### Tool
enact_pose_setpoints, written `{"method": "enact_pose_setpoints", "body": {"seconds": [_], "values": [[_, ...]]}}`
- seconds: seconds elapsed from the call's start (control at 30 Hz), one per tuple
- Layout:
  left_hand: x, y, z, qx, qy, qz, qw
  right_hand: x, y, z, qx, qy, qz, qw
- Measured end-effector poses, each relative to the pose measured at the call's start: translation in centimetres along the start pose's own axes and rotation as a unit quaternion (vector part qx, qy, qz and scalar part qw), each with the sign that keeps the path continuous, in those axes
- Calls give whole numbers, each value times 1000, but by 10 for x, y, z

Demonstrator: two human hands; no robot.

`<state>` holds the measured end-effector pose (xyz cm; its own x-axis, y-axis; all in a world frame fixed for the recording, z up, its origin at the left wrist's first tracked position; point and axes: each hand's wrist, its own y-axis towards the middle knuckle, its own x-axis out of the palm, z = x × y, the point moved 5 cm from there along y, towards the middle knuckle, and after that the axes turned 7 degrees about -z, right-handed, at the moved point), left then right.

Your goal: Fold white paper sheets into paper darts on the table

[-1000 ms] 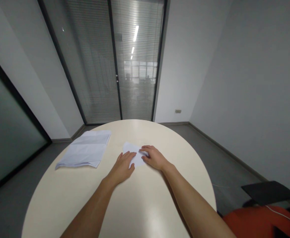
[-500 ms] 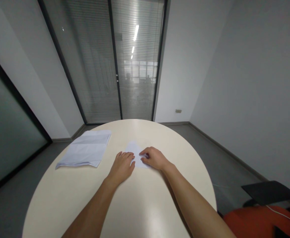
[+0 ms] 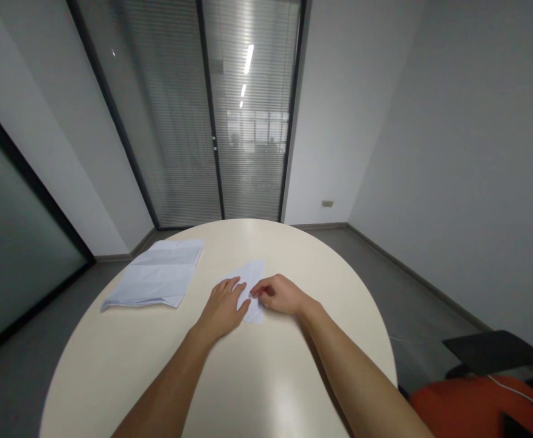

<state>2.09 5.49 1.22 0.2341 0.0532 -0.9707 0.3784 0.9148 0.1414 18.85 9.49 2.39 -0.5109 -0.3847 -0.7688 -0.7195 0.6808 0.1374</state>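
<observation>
A small folded sheet of white paper (image 3: 255, 272) lies near the middle of the round table, a crease line showing on it. My left hand (image 3: 222, 308) rests on the paper's left part, fingers spread and thumb apart. On the other side, my right hand (image 3: 280, 295) has its thumb and forefinger pinched at the paper's right edge, the other fingers curled in. The two hands cover the paper's left side and part of its right edge.
Larger folded white sheets (image 3: 157, 274) lie stacked at the table's left. The pale round table (image 3: 248, 377) has its edge all around. An orange chair (image 3: 467, 407) with a black part stands at the lower right. Beyond the table is a glass partition (image 3: 175, 121) with blinds.
The small paper has turned from a triangle pointing away to a shape with a straight right edge. My right hand has shifted slightly left and its fingers have closed in.
</observation>
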Motion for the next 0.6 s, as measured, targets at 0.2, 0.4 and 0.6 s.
{"method": "enact_pose_setpoints", "body": {"seconds": [0.2, 0.4, 0.6], "values": [[6, -1, -3, 6, -39, -48, 998, -8, 0, 9, -38, -109, 73, 991], [4, 2, -4, 37, -69, -31, 996, 1, -3, 8, -26, -140, 1, 990], [-7, 3, 0, 49, -86, 9, 995, 4, -5, 8, 0, -144, -36, 989]]}}
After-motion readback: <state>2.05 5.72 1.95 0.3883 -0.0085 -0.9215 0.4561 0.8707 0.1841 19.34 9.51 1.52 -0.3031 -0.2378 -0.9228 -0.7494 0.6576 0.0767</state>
